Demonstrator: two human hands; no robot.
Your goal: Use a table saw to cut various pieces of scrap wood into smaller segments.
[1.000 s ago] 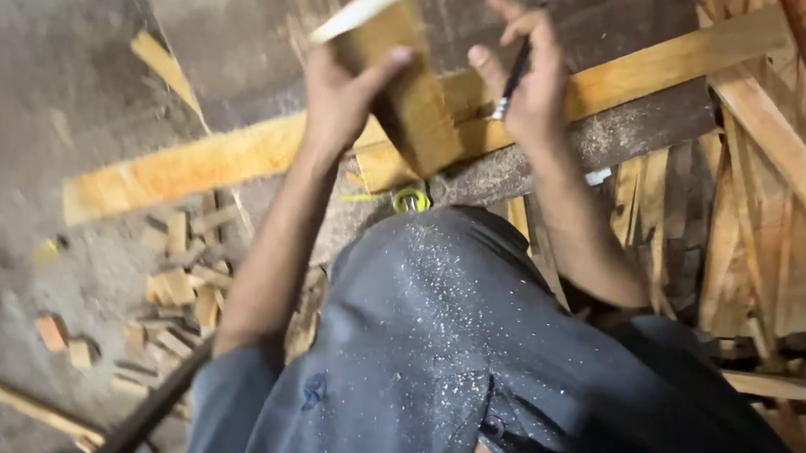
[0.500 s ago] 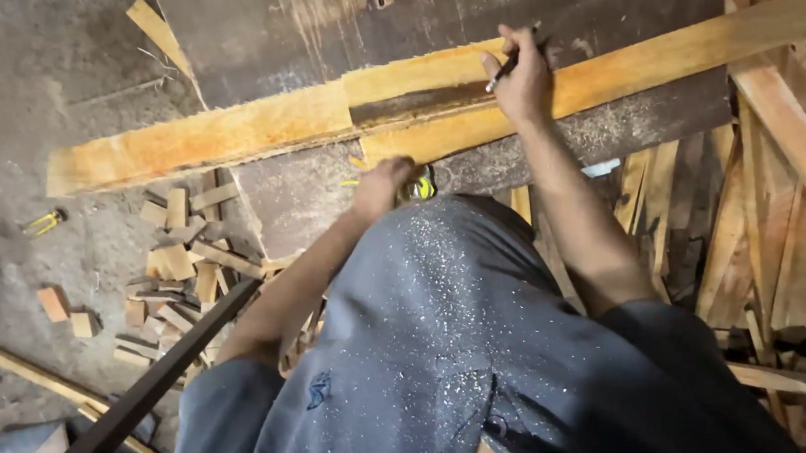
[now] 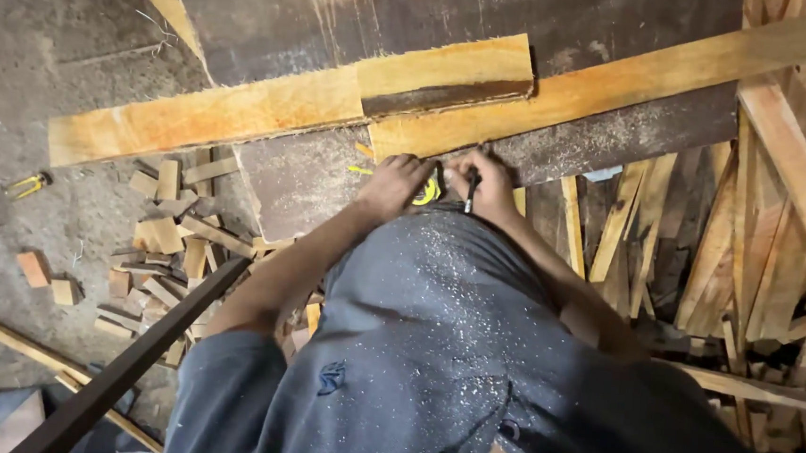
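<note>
Two hands low at plank edge: left hand [image 3: 392, 183] wrapped around yellow tape measure [image 3: 427, 192], right hand [image 3: 489, 183] pinching dark pencil [image 3: 471, 186], both just beside orange plank [image 3: 240, 116]. Wood offcuts [image 3: 168, 238] scattered left on floor.

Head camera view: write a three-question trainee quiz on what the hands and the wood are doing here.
1. True or false: the left hand rests on a yellow tape measure.
2. What does the right hand hold? A) a dark pencil-like marker B) a hammer C) a saw
3. What lies on the floor left of the person's knee?

Key
1. True; the yellow tape measure sits between both hands at the edge of the long pale plank.
2. A; the dark pencil-like marker stands upright in the fingers.
3. A pile of small wood offcuts.
</note>
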